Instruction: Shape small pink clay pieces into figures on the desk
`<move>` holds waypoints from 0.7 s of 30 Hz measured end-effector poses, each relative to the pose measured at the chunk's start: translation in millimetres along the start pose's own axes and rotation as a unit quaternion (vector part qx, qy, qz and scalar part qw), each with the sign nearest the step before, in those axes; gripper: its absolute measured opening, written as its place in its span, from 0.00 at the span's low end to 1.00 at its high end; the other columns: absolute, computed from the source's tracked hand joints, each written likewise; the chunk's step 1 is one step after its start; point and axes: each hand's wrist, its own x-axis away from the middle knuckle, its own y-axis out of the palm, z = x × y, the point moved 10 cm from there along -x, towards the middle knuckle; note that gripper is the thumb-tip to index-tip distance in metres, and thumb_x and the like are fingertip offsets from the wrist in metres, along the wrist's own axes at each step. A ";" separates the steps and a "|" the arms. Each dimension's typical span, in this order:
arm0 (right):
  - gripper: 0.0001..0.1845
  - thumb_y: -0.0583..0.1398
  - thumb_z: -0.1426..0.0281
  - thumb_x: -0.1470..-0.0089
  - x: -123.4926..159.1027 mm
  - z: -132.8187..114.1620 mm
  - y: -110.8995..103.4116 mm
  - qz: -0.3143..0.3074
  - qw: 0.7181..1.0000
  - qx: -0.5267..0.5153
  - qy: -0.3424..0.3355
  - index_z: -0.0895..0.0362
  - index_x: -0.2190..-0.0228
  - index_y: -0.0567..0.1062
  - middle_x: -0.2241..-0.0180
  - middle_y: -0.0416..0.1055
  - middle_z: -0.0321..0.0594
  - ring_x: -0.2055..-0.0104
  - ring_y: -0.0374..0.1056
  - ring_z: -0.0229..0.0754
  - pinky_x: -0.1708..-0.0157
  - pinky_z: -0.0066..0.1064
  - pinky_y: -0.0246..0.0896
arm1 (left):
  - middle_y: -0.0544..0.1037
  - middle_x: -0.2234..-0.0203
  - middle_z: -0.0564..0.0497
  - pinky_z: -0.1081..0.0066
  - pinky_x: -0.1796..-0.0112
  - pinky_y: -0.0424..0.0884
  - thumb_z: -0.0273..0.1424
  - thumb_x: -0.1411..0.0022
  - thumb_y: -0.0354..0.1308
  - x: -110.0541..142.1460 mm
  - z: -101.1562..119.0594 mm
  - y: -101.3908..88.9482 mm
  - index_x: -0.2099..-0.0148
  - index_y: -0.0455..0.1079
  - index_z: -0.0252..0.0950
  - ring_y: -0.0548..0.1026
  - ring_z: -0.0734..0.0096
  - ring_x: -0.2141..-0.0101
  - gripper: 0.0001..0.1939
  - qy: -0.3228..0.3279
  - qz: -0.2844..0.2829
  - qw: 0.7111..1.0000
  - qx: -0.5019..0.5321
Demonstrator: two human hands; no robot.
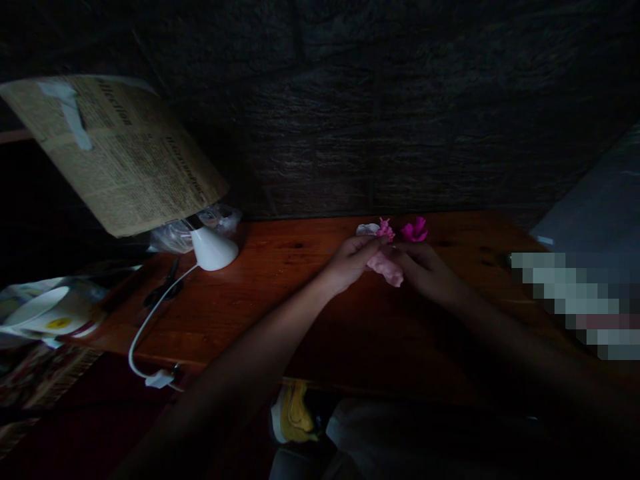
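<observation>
My left hand (351,261) and my right hand (423,265) meet over the wooden table, both with their fingers closed on a pale pink ruffled flower (386,267). The flower looks soft and crumpled, and its lower part hangs between the hands. Just behind the fingertips shows a small bright pink flower (385,229); whether it touches the fingers I cannot tell. Beside it on the left is a whitish petal-like piece (367,229). A magenta flower (415,230) lies on the tabletop just beyond my right hand.
At the left of the table (280,287) stands a lamp with a white base (215,250) and a newsprint shade (135,153). Its white cord (145,327) runs past dark scissors (163,290) to the front edge. A white container (50,312) sits farther left. A dark wall rises behind.
</observation>
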 end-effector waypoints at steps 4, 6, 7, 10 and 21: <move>0.24 0.60 0.49 0.46 -0.3 -1.0 0.8 -0.003 1.000 -0.001 0.005 0.54 0.82 0.70 0.82 0.66 0.33 0.79 0.59 0.36 0.75 0.30 0.56 | 0.73 0.81 0.56 0.76 0.70 0.68 0.42 0.44 0.67 1.3 -4.9 2.1 0.66 0.75 0.32 0.72 0.78 0.77 0.16 -0.021 -0.009 1.000 0.008; 0.24 0.61 0.50 0.47 -0.7 -4.3 -0.8 0.006 1.000 -0.002 -0.002 0.54 0.83 0.70 0.82 0.67 0.33 0.79 0.59 0.36 0.76 0.30 0.56 | 0.72 0.81 0.56 0.76 0.71 0.68 0.45 0.45 0.66 2.3 -8.2 2.7 0.66 0.74 0.32 0.71 0.78 0.78 0.18 -0.034 -0.003 0.999 0.006; 0.24 0.61 0.50 0.47 -0.8 -6.0 -1.4 0.009 1.000 -0.005 -0.006 0.54 0.83 0.70 0.82 0.67 0.33 0.79 0.59 0.36 0.76 0.30 0.56 | 0.71 0.81 0.57 0.76 0.72 0.67 0.46 0.45 0.66 2.6 -9.5 3.0 0.66 0.74 0.33 0.71 0.79 0.78 0.20 -0.039 0.000 0.999 0.004; 0.23 0.61 0.52 0.47 -0.8 -7.8 -1.8 0.012 1.000 -0.011 -0.012 0.55 0.82 0.70 0.83 0.66 0.33 0.79 0.60 0.36 0.76 0.29 0.57 | 0.72 0.81 0.56 0.76 0.73 0.66 0.50 0.44 0.63 3.3 -10.5 5.8 0.66 0.73 0.32 0.71 0.79 0.79 0.22 -0.040 -0.002 0.999 -0.010; 0.20 0.60 0.55 0.47 -0.5 -3.9 1.7 -0.015 1.000 -0.017 -0.011 0.54 0.82 0.71 0.82 0.67 0.34 0.78 0.63 0.39 0.73 0.32 0.60 | 0.76 0.76 0.54 0.77 0.73 0.68 0.44 0.53 0.72 3.8 -0.6 12.2 0.63 0.76 0.33 0.73 0.78 0.76 0.22 -0.008 -0.037 0.998 0.052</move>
